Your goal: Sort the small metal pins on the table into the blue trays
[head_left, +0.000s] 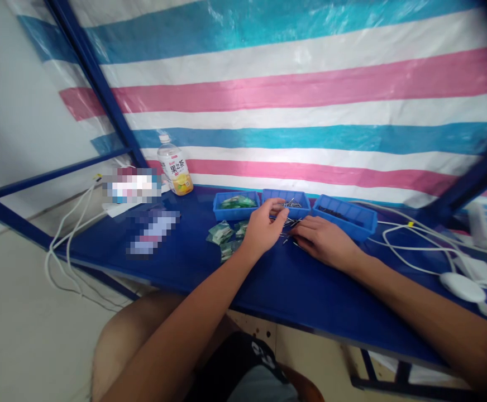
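Striped plastic sheeting in blue, white and pink is hanging behind a dark blue table, and a person is sitting at it with both forearms stretching over the near edge. Three blue bins are standing in a row toward the back: the left bin is holding green packets, the middle bin is holding thin, shiny metal pieces, and the right bin is holding small dark pieces too blurred for me to name. More loose metal pieces are lying on the tabletop between the two hands, just in front of the middle bin. The left hand is reaching over those pieces from the left, its fingers curving loosely at the middle bin's front wall; whether it is pinching anything, I cannot tell. The right hand is resting low before the right bin, palm down, its bent fingertips reaching the loose pieces, and its grip, too, is hiding from me. Small clear packets are lying left of the left wrist. Farther left, a bottle with a white cap is standing near the sheeting, while a round white device is lying at the right.
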